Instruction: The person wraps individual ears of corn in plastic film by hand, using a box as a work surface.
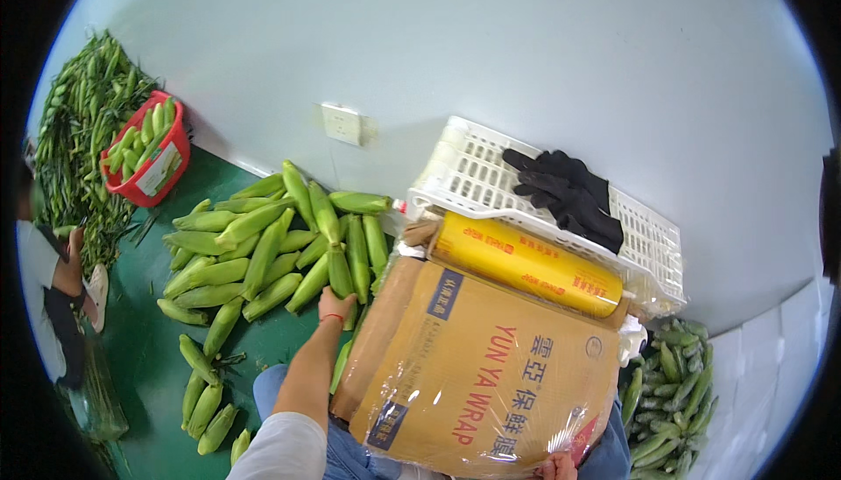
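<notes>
My left hand [336, 306], with a red band at the wrist, is closed round the lower end of a green-husked ear of corn [341, 273] at the right edge of a corn heap [236, 252]. Beside it lies a flat cardboard box [491, 349], its top covered in clear film, across my lap. My right hand [557, 466] is at the box's near edge, fingers curled; what they hold, if anything, is hidden. Along the box's far side rests a yellow cling film roll [526, 263].
Behind the roll stands a white plastic crate [455, 160] with black gloves [565, 195] on it. Cucumbers [673, 397] are piled at the right. At the far left are a red basket [175, 167] of corn, a heap of greens [74, 134] and another person [44, 305]. A wall rises behind.
</notes>
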{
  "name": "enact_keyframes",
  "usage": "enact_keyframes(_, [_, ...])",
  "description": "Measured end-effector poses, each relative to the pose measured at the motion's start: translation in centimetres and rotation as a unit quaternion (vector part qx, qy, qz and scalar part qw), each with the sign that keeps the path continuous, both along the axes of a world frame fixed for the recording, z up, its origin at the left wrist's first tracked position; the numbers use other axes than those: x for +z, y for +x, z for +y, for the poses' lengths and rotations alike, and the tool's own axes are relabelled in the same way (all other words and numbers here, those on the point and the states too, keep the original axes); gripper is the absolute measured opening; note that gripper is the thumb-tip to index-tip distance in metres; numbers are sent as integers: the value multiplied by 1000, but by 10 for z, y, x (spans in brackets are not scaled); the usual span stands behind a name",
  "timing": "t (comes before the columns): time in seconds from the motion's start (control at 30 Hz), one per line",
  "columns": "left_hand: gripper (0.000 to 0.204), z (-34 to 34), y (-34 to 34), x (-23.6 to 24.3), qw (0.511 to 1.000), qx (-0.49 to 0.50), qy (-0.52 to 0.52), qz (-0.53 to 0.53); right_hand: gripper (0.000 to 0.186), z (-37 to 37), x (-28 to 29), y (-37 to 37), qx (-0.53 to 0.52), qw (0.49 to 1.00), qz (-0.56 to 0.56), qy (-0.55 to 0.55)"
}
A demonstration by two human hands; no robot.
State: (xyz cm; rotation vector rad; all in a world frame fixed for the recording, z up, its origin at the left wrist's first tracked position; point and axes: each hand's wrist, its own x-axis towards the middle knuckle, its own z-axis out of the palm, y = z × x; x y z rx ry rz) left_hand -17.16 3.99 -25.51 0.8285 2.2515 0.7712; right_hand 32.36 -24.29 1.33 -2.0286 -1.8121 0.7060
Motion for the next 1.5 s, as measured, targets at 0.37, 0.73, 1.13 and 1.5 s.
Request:
enact_keyframes(0.37, [72,-123,-10,303,895,-194,73,-394,14,-2,8,-17,-6,1000,3,-12])
enact_keyframes(0.73, [57,-140,204,313,670,-705,213,92,6,11,62,-23,-119,912,392,-32])
enact_keyframes(1.13, [27,-217,143,289,819,-490,228,192,36,101,13,-76,137,953,-108,246])
enact_keyframes(1.5, [16,-40,231,281,678,-717,105,128,63,135,20,-62,257,911,-141,290])
